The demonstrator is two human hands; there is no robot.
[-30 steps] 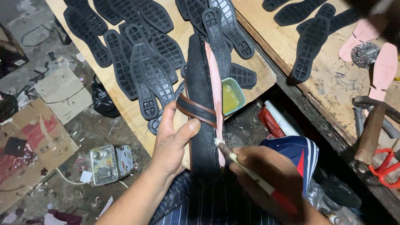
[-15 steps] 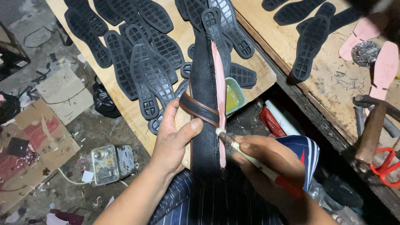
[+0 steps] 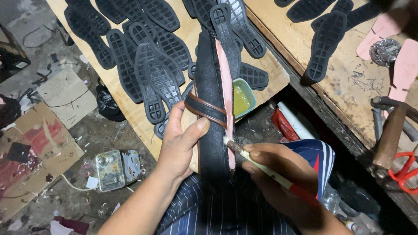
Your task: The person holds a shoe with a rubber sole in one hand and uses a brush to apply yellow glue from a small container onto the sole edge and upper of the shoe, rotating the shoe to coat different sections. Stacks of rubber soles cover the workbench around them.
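My left hand grips a black shoe upper standing on my lap, thumb pressed on its brown strap. A pink insole shows along the shoe's right edge. My right hand holds a small brush with a cream and red handle. The brush tip touches the pink edge low down. A small bowl of yellowish glue sits just right of the shoe.
Several black rubber soles lie on a wooden board ahead. A second bench to the right carries more soles, pink insoles, a hammer and red scissors. Cardboard and a metal tin litter the floor at left.
The brush tip has slid up along the pink edge toward the strap. My left hand keeps its grip on the shoe.
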